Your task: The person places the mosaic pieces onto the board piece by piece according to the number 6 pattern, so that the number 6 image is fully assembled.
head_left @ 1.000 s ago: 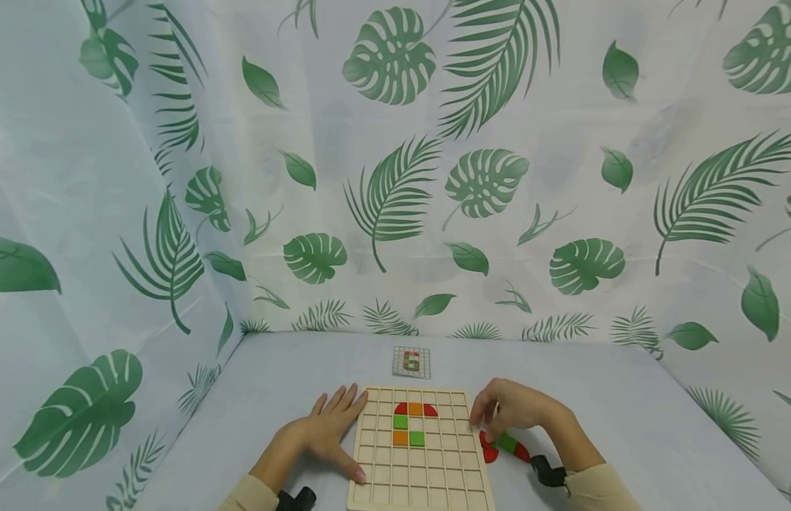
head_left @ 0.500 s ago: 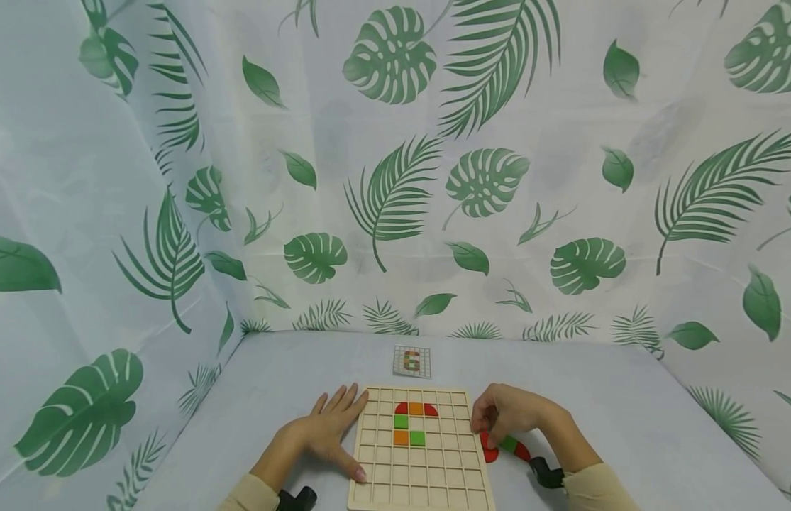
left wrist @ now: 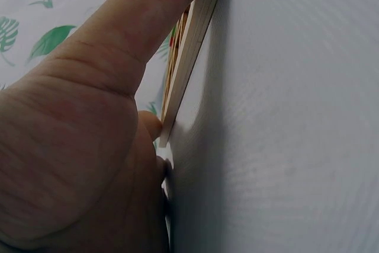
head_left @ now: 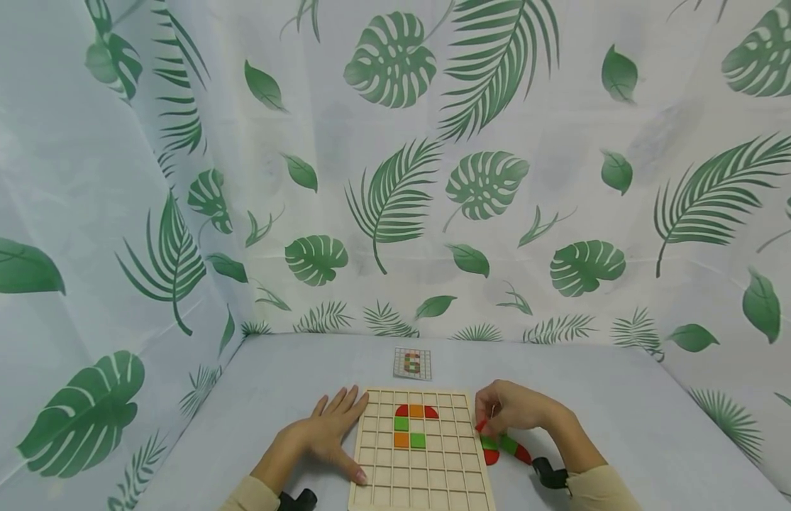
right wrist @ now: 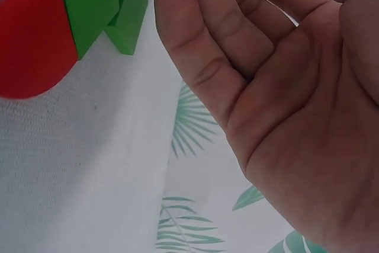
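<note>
A wooden grid board [head_left: 427, 477] lies on the table, with several red, orange and green tiles set in its upper cells, such as a green square tile [head_left: 417, 441]. My left hand [head_left: 321, 434] has its fingers spread along the board's left side, the thumb on the lower edge. Just beyond the right edge, my right hand [head_left: 515, 407] pinches a small red tile [head_left: 481, 425] between thumb and fingertips. Below it lie loose green and red tiles, among them a rounded red tile [right wrist: 37, 42] and a green tile [right wrist: 89, 7] in the right wrist view.
Behind the board lies a small card [head_left: 412, 363] printed with a coloured figure on a grid. A leaf-patterned white curtain [head_left: 497, 284] stands behind the table and along its left side. Black devices [head_left: 548, 473] are worn at both wrists.
My right hand has picked a red tile off the loose ones and lifted it slightly, uncovering a green tile beneath. The left hand and the tiles on the board stay put.
</note>
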Motion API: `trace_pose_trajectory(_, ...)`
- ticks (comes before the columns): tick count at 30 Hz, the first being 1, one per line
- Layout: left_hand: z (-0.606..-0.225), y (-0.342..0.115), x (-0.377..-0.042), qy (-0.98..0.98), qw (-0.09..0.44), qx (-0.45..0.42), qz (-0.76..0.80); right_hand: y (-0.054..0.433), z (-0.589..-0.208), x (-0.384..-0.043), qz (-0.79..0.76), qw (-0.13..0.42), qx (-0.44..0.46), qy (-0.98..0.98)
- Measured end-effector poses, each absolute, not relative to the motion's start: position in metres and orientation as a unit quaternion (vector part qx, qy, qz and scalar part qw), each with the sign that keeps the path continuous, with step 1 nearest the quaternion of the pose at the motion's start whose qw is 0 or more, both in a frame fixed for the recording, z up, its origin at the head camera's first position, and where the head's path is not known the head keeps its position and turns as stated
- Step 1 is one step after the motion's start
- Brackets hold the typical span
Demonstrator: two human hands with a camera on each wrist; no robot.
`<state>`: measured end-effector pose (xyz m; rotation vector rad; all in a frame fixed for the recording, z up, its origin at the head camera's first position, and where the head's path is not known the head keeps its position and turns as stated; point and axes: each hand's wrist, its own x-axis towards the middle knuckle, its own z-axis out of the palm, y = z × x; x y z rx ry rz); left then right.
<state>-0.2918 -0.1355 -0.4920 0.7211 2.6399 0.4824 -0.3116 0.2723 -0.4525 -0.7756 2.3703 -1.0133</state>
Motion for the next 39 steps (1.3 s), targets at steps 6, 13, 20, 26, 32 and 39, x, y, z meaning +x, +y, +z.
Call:
trace_pose_trajectory(6,-0.492,-0.134,-0.292,0.935,0.181,0.255,0.169,0.272,-0.454,-0.314,-0.393,0.235,-0.308,0.834)
trace_pose_trajectory(13,-0.493,-0.134,-0.292,0.935,0.179,0.254,0.17,0.264,-0.451,-0.315,-0.389,0.181,-0.316,0.846)
trace_pose_trajectory(20,-0.493,-0.135,-0.292,0.934,0.178,0.255,0.173,0.252,-0.45,-0.315,-0.374,0.133,-0.302,0.867)
trace_pose_trajectory(26,-0.489,-0.133,-0.29,0.937,0.179,0.251,0.165,0.24,-0.452,-0.317,-0.388,0.12,-0.335,0.85)
trace_pose_trajectory(32,-0.488,-0.134,-0.288,0.938,0.18,0.248,0.162,0.221,-0.45,-0.323,-0.383,0.12,-0.35,0.846)
trace_pose_trajectory(39,-0.489,-0.134,-0.29,0.938,0.179,0.247,0.165,0.196,-0.443,-0.327,-0.386,0.15,-0.347,0.842)
